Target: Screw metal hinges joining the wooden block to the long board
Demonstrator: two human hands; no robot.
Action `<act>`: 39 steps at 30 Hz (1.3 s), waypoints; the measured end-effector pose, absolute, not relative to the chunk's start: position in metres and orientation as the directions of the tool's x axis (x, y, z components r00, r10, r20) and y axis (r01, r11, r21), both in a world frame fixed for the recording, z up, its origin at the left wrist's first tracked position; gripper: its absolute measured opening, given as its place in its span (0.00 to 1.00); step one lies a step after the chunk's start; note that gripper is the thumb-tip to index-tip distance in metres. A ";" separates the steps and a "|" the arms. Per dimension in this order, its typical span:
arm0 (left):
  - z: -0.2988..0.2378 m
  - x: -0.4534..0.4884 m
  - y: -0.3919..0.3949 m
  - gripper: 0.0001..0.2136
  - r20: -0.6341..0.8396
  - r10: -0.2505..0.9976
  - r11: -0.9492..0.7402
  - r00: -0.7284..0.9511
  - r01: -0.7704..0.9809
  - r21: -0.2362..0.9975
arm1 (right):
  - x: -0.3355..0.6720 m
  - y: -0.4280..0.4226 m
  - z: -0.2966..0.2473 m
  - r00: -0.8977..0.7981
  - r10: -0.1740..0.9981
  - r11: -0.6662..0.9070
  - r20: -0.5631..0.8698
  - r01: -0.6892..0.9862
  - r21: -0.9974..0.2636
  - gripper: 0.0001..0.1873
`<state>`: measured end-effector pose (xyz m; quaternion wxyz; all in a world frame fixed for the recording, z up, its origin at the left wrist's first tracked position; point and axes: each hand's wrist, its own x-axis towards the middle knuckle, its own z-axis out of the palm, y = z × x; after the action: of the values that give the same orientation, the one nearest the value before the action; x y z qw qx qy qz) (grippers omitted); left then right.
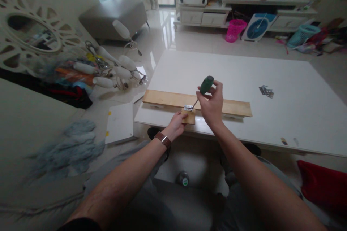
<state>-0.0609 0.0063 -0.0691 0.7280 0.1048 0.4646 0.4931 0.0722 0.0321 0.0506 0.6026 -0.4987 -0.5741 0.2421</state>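
My right hand (213, 103) is closed around a screwdriver (206, 85) with a green handle, held at a slant. Its shaft runs down to the metal hinge (188, 108), and the tip is at or very near the hinge's edge. The hinge joins a long wooden board (168, 98) and a small wooden block (189, 117). My left hand (175, 124), with a brown watch strap at the wrist, pinches the block by its left side. The long board rests on low supports on a white table (238, 75).
Several loose metal hinges (266, 91) lie on the table's right side. A small dark-and-yellow item (283, 140) is near the front edge. Lamp parts (119, 72) stand on the floor at left. A red cloth item (322, 184) is at lower right.
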 end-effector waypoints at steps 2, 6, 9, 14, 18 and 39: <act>-0.069 -0.061 0.006 0.13 -0.575 0.815 0.489 0.072 -0.618 0.616 | 0.071 0.032 0.052 0.234 0.859 0.391 0.455 0.271 -0.879 0.26; -0.067 -0.061 0.005 0.12 -0.563 0.823 0.481 0.073 -0.616 0.624 | 0.069 0.031 0.053 0.259 0.859 0.385 0.442 0.243 -0.890 0.27; -0.065 -0.061 0.004 0.13 -0.564 0.823 0.480 0.069 -0.616 0.625 | 0.068 0.030 0.054 0.262 0.864 0.374 0.429 0.236 -0.897 0.26; -0.063 -0.060 0.004 0.13 -0.575 0.816 0.483 0.064 -0.623 0.616 | 0.070 0.032 0.053 0.254 0.866 0.370 0.431 0.256 -0.893 0.27; -0.063 -0.061 0.004 0.13 -0.587 0.807 0.492 0.056 -0.614 0.618 | 0.070 0.031 0.052 0.251 0.860 0.382 0.445 0.263 -0.886 0.27; -0.068 -0.060 0.007 0.14 -0.571 0.818 0.489 0.072 -0.610 0.623 | 0.067 0.030 0.053 0.259 0.879 0.372 0.401 0.157 -0.915 0.25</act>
<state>-0.0601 0.0067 -0.0679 0.7239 0.1104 0.4698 0.4931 0.0668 0.0303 0.0527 0.6301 -0.4819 -0.5374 0.2863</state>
